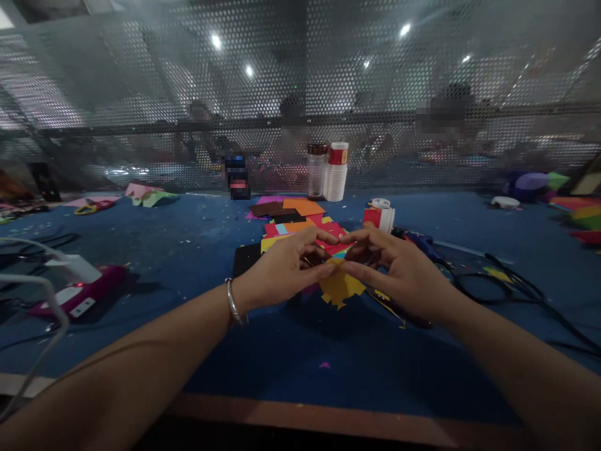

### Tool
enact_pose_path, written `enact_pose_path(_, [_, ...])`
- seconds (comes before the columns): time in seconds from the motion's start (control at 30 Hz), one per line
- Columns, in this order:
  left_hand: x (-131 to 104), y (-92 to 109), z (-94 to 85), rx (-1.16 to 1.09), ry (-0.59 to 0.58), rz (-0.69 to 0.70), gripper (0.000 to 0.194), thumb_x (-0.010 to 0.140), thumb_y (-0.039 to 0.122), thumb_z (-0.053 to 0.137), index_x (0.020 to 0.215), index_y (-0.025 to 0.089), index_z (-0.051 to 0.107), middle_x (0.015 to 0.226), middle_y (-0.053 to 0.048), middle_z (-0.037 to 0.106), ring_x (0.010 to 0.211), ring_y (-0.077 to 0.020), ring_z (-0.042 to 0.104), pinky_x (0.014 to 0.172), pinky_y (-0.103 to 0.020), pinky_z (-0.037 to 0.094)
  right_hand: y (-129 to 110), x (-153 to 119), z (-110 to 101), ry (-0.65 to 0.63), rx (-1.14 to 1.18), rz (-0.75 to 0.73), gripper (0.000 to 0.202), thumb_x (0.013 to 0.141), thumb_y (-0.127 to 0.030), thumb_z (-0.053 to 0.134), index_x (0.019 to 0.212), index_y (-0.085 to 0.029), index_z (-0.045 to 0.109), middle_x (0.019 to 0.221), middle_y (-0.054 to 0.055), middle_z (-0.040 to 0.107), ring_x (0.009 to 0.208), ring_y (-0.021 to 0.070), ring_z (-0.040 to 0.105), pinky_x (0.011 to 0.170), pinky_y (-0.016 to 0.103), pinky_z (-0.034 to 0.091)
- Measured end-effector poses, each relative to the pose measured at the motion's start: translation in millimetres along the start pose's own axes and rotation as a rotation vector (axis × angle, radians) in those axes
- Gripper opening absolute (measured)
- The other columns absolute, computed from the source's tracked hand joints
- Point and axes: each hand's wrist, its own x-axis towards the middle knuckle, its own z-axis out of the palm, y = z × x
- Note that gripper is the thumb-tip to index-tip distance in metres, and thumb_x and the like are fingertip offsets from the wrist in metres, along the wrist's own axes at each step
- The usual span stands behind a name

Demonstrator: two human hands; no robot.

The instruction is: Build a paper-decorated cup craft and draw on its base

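- Yellow thin paper piece with a notched lower edge [342, 290]: held up between the two hands, above the flat blue tabletop [282, 369], on the near side of the pile of loose coloured paper sheets [305, 208].
- Left hand [303, 260], bare, silver-coloured metal bangle [230, 300] at the wrist: narrow pinch, thumb tip on the paper's upper part.
- Right hand [392, 258], bare: likewise a narrow pinch, thumb tip just beside the left one. Index fingertips arch above the paper; contact between them cannot be confirmed. Fingers behind partly hidden.
- Weight (judged): very light; a draught or brisk wrist movement could set it fluttering.
- Stiffness (judged): bends readily, probably takes a crease under thumb pressure.
- Surface (judged): dry, matt; slipping unlikely with a gentle pinch.
- Fragility (judged): notched tabs weakest, prone to folding or tearing at the roots of the cuts.
- Hold point (judged): upper, uncut part, thumbs in front and fingertips behind; tabs best left free.
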Motion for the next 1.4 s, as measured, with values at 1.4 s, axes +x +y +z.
enact_pose_path(1.4, [16, -8, -32.1, -0.575, 0.420, -0.357, 0.005, 0.088, 0.016, 0.067, 0.085, 0.014, 0.070, 0.082, -0.004, 0.072, 0.067, -0.0113, 0.067, 0.063, -0.023, 0.056, 112, -1, -102, 0.188, -0.581, 0.437, 0.045, 0.078, -0.046, 0.074, 0.043, -0.025, 0.057, 0.030, -0.003, 0.042, 0.025, 0.0097, 0.036, 0.032, 0.026, 0.025])
